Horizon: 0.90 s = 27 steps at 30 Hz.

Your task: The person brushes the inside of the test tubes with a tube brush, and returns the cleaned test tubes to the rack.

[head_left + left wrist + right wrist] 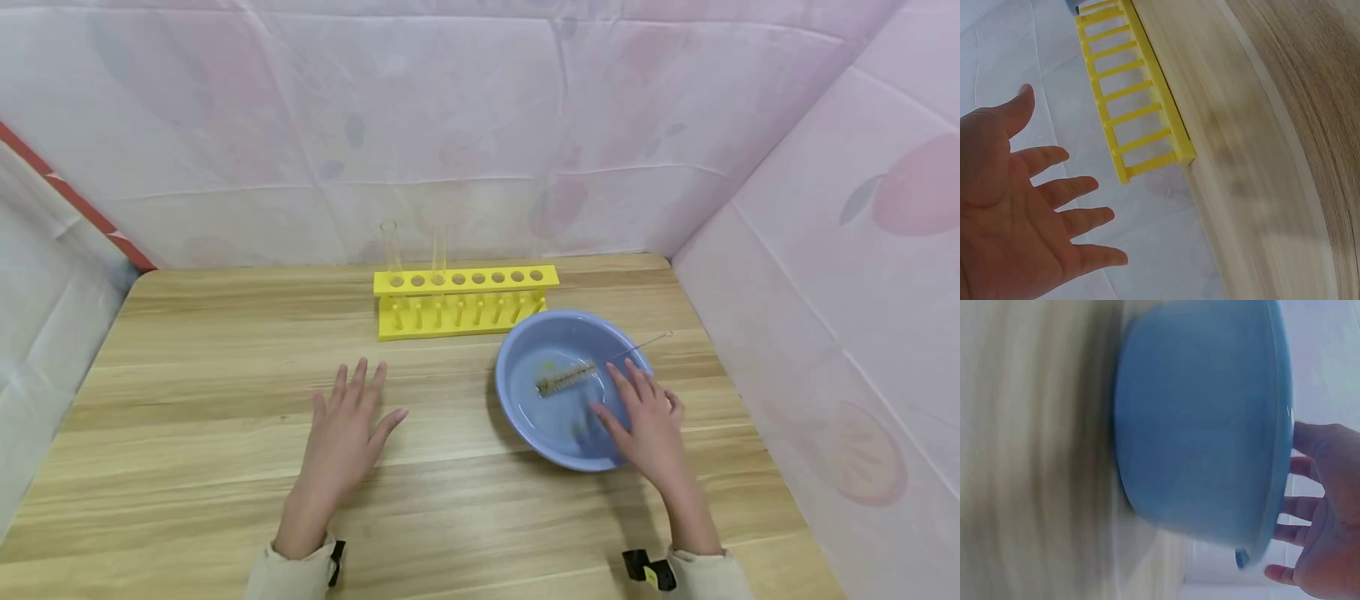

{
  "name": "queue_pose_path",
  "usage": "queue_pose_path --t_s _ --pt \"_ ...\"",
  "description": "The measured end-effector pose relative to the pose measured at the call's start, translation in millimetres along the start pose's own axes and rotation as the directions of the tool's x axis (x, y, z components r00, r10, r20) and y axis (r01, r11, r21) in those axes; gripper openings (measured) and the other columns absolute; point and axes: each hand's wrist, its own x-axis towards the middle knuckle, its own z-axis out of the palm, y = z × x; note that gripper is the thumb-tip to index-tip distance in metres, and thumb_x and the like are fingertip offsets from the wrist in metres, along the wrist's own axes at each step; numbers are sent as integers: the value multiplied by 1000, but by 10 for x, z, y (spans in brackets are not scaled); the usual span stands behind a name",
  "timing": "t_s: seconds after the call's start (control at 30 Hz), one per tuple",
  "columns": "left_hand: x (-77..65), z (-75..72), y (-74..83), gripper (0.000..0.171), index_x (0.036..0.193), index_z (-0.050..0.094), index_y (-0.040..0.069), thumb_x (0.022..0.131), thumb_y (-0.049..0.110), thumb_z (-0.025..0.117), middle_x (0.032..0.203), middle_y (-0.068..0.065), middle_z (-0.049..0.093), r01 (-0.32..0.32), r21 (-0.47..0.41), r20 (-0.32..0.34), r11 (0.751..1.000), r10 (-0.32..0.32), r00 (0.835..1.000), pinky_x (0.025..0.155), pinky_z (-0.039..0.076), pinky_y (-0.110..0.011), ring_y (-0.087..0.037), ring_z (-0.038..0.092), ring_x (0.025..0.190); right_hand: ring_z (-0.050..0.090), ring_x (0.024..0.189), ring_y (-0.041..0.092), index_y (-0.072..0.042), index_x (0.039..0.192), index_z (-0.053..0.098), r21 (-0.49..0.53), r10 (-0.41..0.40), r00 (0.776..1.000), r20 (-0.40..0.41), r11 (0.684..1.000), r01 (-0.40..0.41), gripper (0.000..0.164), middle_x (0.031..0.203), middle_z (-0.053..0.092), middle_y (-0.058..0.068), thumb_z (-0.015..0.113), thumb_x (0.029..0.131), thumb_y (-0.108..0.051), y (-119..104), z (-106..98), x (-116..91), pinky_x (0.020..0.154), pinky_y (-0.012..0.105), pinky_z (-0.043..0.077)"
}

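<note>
My left hand [341, 433] hovers over the tabletop with its fingers spread, holding nothing; its palm [1016, 231] faces the left wrist camera. Over the right side of a blue plastic basin [517, 375] is my right hand [648, 425], thumb and fingers apart. In the right wrist view, those fingers are right at the rim of the basin [1204, 419]. Inside the basin, a test tube brush [566, 379] with brownish bristles lies at a slant. Its thin wire handle [645, 343] reaches past the right rim and ends in a small loop.
Behind the basin, a yellow test tube rack [468, 286] stands near the table's back edge. Two clear glass test tubes, a left one [390, 250] and a right one [439, 250], stand in it. Patterned cloth [465, 108] encloses the wooden table [195, 367] at the back and sides.
</note>
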Motion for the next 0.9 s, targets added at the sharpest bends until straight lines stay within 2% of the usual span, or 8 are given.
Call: queue_pose_path --t_s 0.1,0.2,0.3,0.4,0.53,0.7,0.8,0.9 --pt "33 3 9 63 140 33 5 91 40 51 143 -22 28 -10 -42 -8 999 10 1000 96 15 -67 -42 19 131 39 109 49 1 126 48 32 45 998 -38 999 -44 53 125 44 29 68 81 -17 122 -62 34 79 61 24" --pt "61 13 17 61 138 36 2 91 36 54 140 -22 34 -10 -144 -8 989 9 1000 98 18 -63 -42 26 129 43 101 49 8 121 49 85 117 991 -61 990 -111 46 115 48 32 66 82 -11 267 -121 83 75 59 30" --pt "78 37 18 58 137 38 1 91 32 56 137 -21 39 1 -277 10 961 2 1000 100 22 -57 -39 33 126 48 88 46 12 116 51 143 207 975 -84 971 -193 38 104 51 33 62 84 -6 424 -153 137 70 53 37" --pt "89 69 15 56 135 40 0 91 30 56 136 -20 41 17 -357 34 934 -5 999 100 28 -52 -36 36 125 50 76 36 13 112 53 176 275 959 -74 950 -258 33 94 54 30 58 86 -6 565 -156 175 62 40 40" --pt "100 100 10 53 135 41 0 92 29 54 135 -21 41 44 -395 58 918 -23 998 100 30 -49 -36 37 124 50 71 17 11 109 57 205 317 948 -32 930 -304 29 88 58 23 57 88 -9 685 -130 190 58 25 39" --pt "115 133 2 51 134 41 0 93 27 53 134 -21 43 64 -427 70 902 -37 997 99 31 -49 -36 38 124 47 69 -3 8 105 61 268 337 942 1 907 -325 25 88 61 21 55 90 -11 733 -109 200 60 15 39" --pt "126 151 -3 49 134 42 0 93 26 53 133 -20 44 67 -447 71 892 -39 997 99 31 -49 -36 39 123 47 68 -5 9 105 62 309 336 942 26 893 -327 24 86 62 20 54 91 -10 743 -101 216 58 14 41" --pt "143 171 4 48 133 43 0 93 25 53 133 -19 45 66 -470 73 880 -36 997 98 33 -49 -35 42 121 49 68 -1 10 108 59 374 357 931 77 855 -358 29 84 60 14 52 93 -14 761 -115 252 58 17 45"
